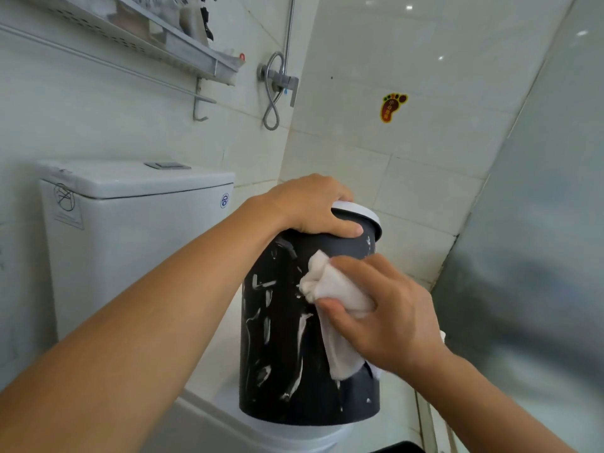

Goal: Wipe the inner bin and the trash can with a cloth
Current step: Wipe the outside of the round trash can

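A dark grey trash can [281,338] with a white lid rim stands upright on a white base on the toilet's closed lid. Its side carries white smears. My left hand [310,204] grips the can's top edge, fingers curled over the rim and thumb on the side. My right hand [389,312] holds a bunched white cloth [333,289] against the can's upper right side, and a tail of the cloth hangs down. The inner bin is not visible.
A white toilet tank [130,223] stands at the left, against the tiled wall. Above it hangs a metal shelf [163,50]. A shower valve with hose [277,83] is on the back wall, and a frosted glass panel [539,256] is at the right.
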A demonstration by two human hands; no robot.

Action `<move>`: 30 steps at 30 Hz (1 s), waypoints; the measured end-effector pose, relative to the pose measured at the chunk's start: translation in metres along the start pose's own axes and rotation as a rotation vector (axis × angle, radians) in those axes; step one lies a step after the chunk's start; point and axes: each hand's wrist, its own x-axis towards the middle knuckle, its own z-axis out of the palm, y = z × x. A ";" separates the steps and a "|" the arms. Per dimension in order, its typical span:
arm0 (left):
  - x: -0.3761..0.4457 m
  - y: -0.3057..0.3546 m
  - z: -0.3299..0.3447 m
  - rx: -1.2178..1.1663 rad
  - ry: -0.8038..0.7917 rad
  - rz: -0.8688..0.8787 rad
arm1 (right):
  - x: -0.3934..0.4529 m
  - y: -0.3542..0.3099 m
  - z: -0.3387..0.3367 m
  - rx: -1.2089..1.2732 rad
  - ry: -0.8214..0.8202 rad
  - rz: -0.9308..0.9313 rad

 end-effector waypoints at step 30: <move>0.005 -0.003 0.003 -0.029 -0.024 -0.021 | -0.017 -0.009 -0.018 -0.022 -0.364 -0.302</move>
